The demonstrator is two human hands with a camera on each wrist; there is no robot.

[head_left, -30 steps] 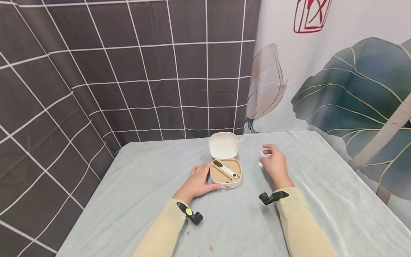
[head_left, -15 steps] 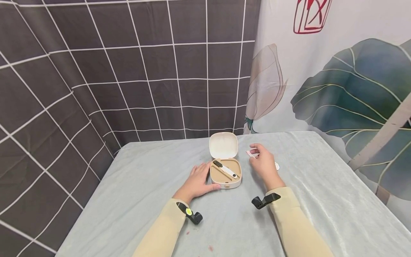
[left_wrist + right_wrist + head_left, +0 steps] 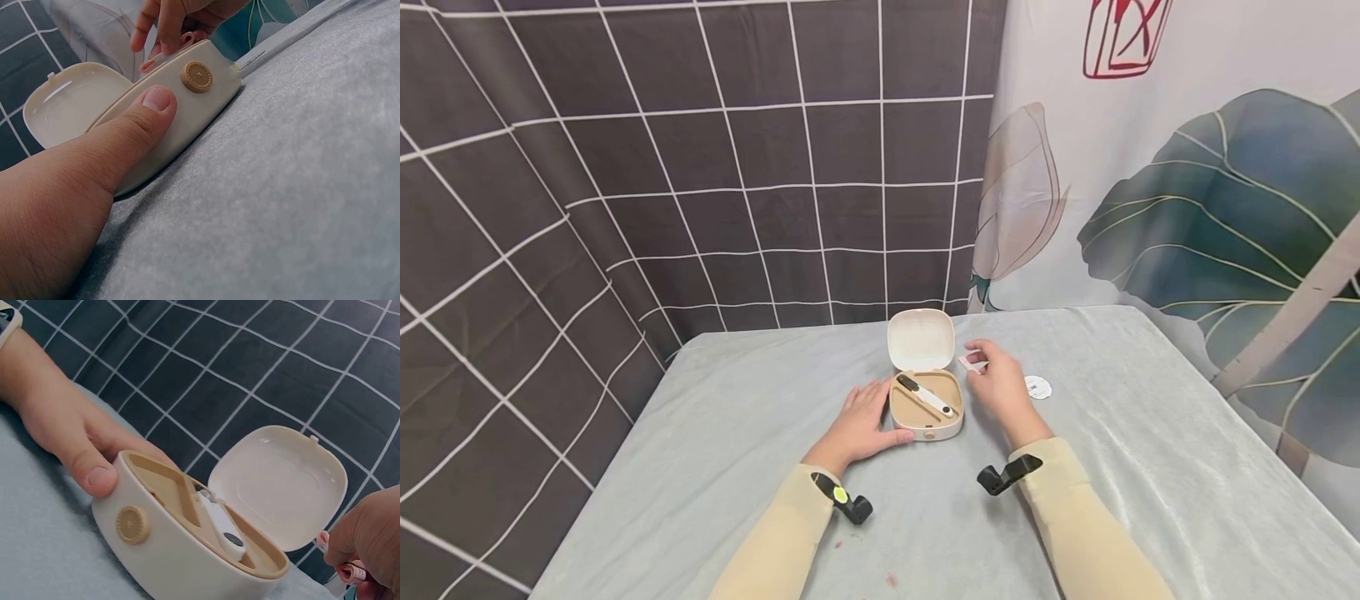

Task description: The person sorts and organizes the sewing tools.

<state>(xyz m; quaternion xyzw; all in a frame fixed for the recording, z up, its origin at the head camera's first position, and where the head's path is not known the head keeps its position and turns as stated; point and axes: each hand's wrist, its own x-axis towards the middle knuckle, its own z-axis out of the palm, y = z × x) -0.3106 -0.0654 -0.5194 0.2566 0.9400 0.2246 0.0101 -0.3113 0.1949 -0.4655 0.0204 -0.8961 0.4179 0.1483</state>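
Left hand [image 3: 859, 423] rests against the open case [image 3: 951, 429], fingers straight, thumb apart. Right hand [image 3: 1000, 387] pinches some pinkish strip [image 3: 355, 573], tape maybe, case just left of those fingers.

An indoor corner screened with fabric, whether in a home or a studio unclear: the table draped in pale grey-blue plush cloth [image 3: 700, 417] has a dark, white-gridded cloth curtain [image 3: 775, 217] behind and left, and a white, leaf-printed fabric hanging [image 3: 1217, 200] at right.
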